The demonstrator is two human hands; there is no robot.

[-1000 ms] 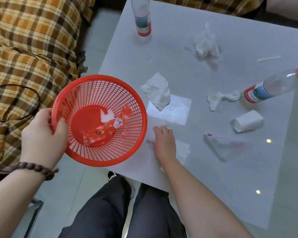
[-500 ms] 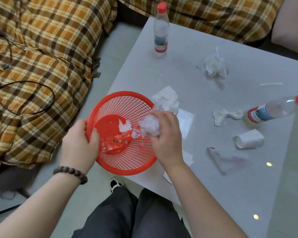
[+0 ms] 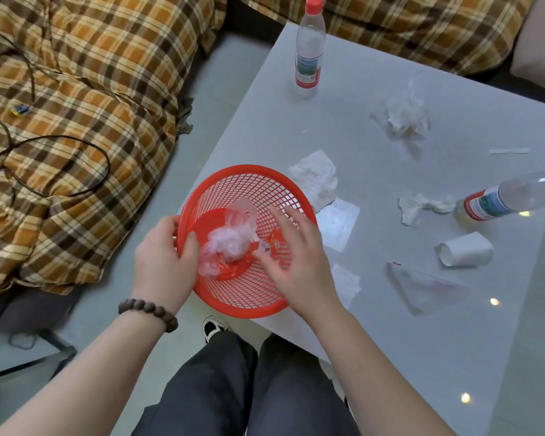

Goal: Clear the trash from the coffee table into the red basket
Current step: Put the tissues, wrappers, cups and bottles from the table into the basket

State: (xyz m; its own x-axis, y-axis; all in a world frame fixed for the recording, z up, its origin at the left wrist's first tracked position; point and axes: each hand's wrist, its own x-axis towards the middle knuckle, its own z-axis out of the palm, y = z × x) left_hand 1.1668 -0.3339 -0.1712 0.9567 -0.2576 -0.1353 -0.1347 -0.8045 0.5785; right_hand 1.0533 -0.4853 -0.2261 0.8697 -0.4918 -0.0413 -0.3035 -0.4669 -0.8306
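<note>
My left hand [image 3: 166, 261] grips the left rim of the red mesh basket [image 3: 249, 297], held at the near left corner of the grey coffee table [image 3: 422, 341]. Inside it lie a clear crumpled plastic bag [image 3: 230, 240] and a red wrapper [image 3: 276, 243]. My right hand [image 3: 296, 262] hovers over the basket's right side with fingers spread and nothing in it. On the table lie a white tissue [image 3: 315, 177], a flat white paper [image 3: 339, 225], a twisted tissue [image 3: 422, 206], a crushed paper cup [image 3: 464, 253], a clear triangular wrapper [image 3: 422, 286] and a crumpled plastic wad [image 3: 405, 118].
A bottle [image 3: 309, 48] stands upright at the table's far left; another bottle [image 3: 510, 198] lies at the right edge. A thin white strip [image 3: 508, 151] lies far right. A plaid sofa [image 3: 76, 121] with a black cable [image 3: 60, 143] is on the left. My knees [image 3: 233, 388] are below.
My right hand picked a clear plastic wad off the table, carried it over the basket and let it go; it now lies inside. The basket moved right toward the table corner.
</note>
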